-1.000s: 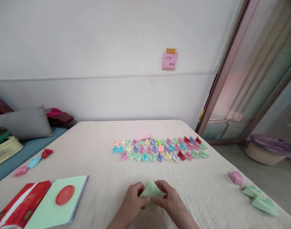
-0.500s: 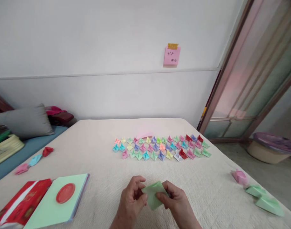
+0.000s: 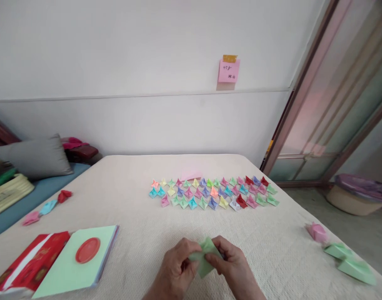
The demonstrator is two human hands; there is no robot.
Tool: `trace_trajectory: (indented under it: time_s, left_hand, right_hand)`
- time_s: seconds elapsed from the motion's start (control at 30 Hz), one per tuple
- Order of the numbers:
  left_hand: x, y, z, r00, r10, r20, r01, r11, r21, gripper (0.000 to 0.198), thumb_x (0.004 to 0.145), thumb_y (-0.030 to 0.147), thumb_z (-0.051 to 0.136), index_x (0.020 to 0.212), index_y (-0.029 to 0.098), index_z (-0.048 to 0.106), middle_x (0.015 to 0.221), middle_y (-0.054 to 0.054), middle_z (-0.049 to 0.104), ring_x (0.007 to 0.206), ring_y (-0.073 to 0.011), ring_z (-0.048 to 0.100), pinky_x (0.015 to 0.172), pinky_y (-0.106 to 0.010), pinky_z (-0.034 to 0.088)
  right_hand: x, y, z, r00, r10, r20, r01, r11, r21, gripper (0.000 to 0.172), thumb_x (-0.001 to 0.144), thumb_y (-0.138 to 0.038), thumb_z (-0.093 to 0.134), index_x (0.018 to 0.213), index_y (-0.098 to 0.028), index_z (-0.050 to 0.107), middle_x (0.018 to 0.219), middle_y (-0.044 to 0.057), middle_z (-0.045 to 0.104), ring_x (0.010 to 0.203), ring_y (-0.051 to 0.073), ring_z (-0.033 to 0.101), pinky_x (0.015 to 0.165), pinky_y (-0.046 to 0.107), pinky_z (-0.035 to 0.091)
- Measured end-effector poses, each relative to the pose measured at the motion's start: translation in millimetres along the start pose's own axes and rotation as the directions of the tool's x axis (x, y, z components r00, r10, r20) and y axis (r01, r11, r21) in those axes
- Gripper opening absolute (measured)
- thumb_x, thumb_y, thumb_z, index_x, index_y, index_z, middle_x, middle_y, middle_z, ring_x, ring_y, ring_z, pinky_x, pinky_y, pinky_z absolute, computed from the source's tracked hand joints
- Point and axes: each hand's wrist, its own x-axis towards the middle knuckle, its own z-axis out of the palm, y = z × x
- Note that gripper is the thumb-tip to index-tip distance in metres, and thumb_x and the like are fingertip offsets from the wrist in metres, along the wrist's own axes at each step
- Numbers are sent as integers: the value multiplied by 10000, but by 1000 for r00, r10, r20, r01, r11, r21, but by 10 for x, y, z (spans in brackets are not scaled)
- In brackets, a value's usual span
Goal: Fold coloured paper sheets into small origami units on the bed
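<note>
Between my two hands is a small folded piece of green paper (image 3: 204, 266), held just above the cloth-covered table. My left hand (image 3: 178, 264) pinches its left side with thumb and forefinger. On the right side, my right hand (image 3: 230, 260) grips it, the thumb flat across the front. The fingertips cover parts of the paper, so its exact folds are partly hidden. Beyond the hands stand rows of small folded paper boats (image 3: 203, 203) in many colours.
At left lie a stack of green paper (image 3: 66, 266) bearing a red round lid (image 3: 87, 250), and a red packet (image 3: 31, 262). Larger folded papers sit along both edges, among them a pink one (image 3: 317, 232) and a green one (image 3: 356, 270). A pink note (image 3: 229, 71) is taped to the wall.
My left hand has moved right and closed its fingers onto the paper's left side, where they were looser before. My right hand keeps its grip. The view has shifted slightly.
</note>
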Motion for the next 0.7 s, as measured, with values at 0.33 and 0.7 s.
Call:
trace_trajectory:
  time_s: [0.33, 0.7]
  left_hand:
    - [60, 25, -19, 996, -73, -58, 63, 984, -168, 131, 841, 240, 572, 727, 192, 615, 832, -10, 545, 610, -94, 452, 549, -206, 352]
    - [41, -51, 26, 971, -237, -23, 210, 898, -387, 86, 812, 272, 606, 864, 212, 572, 718, 36, 531, 516, -66, 422, 447, -171, 322]
  right_hand:
    - [-42, 16, 22, 994, -87, -66, 89, 995, 36, 460, 699, -217, 613, 1149, -242, 521, 581, -97, 355, 524, 107, 373, 490, 213, 314]
    - [-41, -27, -16, 994, -72, 81, 75, 996, -37, 101, 726, -273, 616, 714, -195, 678, 556, -46, 444, 502, 100, 365, 469, 221, 293]
